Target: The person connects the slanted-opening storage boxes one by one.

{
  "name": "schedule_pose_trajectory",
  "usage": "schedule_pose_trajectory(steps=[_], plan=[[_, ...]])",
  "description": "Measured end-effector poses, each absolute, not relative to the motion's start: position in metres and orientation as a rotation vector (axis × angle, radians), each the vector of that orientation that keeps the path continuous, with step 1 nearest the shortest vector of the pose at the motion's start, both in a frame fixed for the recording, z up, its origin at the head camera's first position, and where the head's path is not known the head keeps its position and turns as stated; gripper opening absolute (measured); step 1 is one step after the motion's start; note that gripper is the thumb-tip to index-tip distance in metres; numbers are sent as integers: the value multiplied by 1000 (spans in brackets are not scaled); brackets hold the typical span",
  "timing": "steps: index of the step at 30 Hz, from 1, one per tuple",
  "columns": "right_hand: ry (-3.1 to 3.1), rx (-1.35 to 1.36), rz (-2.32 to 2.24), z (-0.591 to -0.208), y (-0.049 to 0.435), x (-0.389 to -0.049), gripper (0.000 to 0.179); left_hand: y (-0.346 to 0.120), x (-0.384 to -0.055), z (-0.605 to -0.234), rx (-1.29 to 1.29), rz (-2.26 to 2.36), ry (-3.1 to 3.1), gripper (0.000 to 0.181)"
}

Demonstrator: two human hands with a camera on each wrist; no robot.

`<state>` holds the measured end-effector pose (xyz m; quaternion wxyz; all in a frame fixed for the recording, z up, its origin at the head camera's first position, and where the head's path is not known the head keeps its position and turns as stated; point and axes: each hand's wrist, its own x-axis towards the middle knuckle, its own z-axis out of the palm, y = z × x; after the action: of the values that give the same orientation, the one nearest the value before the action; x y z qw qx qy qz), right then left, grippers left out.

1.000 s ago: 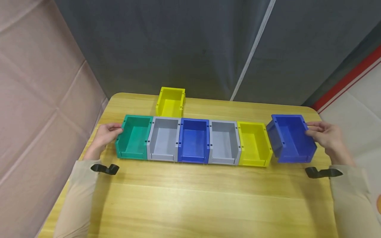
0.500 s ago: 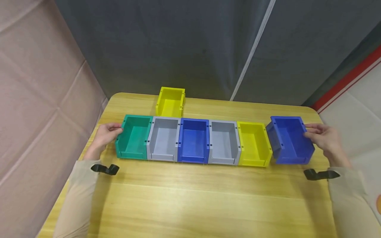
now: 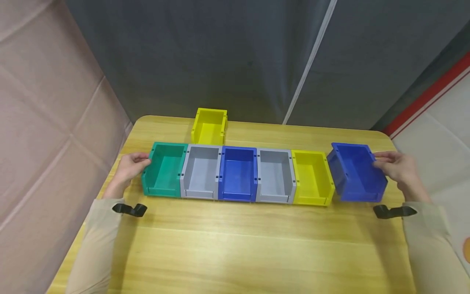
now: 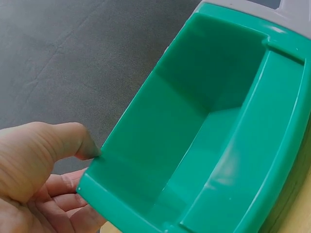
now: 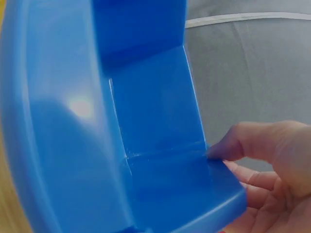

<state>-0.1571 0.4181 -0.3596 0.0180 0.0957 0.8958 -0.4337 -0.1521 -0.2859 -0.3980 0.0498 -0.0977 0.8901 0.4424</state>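
A row of plastic storage bins runs across the table. My left hand (image 3: 129, 166) pinches the outer side wall of the green bin (image 4: 146, 116) at the row's left end, thumb at the rim and fingers outside. To its right stand a grey bin (image 3: 201, 171), a blue bin (image 3: 239, 171), another grey bin (image 3: 275, 173) and a yellow bin (image 3: 312, 177), side by side. My right hand (image 3: 398, 168) pinches the right side wall of a second blue bin (image 5: 155, 111), thumb on the rim. This bin is slightly tilted, its left wall close beside the yellow bin.
A second yellow bin (image 3: 209, 126) stands behind the row, near the back edge of the wooden table (image 3: 235, 245). A dark grey curtain (image 3: 205, 57) hangs behind the table. Pale padded wall (image 3: 55, 122) is on the left.
My right hand has moved slightly left with the second blue bin, bringing it a little closer to the yellow one. My left hand has kept its hold on the green bin.
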Motion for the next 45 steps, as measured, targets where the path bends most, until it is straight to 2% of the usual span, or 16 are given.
schedule_pose_trajectory(steps=[1,4,6,11,15,19,27,45], plan=[[2801,299,-1306,-360,417,-157,10,-286,-152,-398,-299,1345,2713,43],[2865,285,-1218,-363,415,-157,30,-285,-152,-398,-298,1349,2719,44],[2905,250,-1202,-365,415,-156,36,-285,-152,-398,-299,1353,2720,43],[3078,120,-1107,-369,411,-152,35,-286,-152,-398,-302,1355,2714,43],[3301,-228,-875,-372,397,-155,47,-287,-152,-399,-302,1351,2713,43],[3127,-530,-733,-372,377,-161,61,-288,-152,-399,-293,1358,2714,44],[2898,-487,-500,-377,365,-163,56,-287,-151,-400,-272,1370,2712,44],[2936,-440,-426,-413,357,-157,57,-288,-151,-400,-267,1390,2731,43]])
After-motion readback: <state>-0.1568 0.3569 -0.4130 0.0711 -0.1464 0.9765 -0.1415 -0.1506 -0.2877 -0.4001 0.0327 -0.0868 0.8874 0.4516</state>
